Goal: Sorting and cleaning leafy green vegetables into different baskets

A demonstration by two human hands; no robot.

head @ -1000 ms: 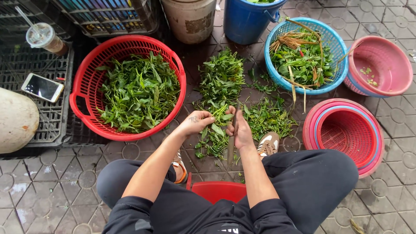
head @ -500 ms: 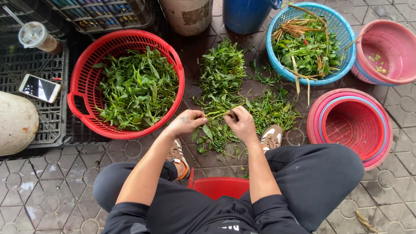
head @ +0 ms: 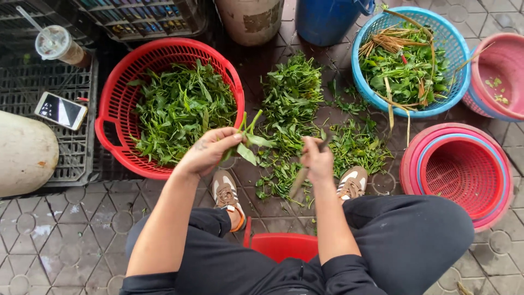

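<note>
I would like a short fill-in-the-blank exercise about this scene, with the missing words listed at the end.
1. The left hand holds a leafy sprig beside the ____ basket full of cut greens.
2. The right hand holds a blurred stem above the loose greens that lie on the ____.
3. The phone rests on a ____ crate.
4. The basket with roots and trimmings is ____.

Missing words: red; ground; black; blue

Dark hexagon-paved floor [head: 65, 246] | loose green leaf pile [head: 292, 104] centre | red plastic basket [head: 117, 104] left | nested pink baskets [head: 464, 180] right edge
</note>
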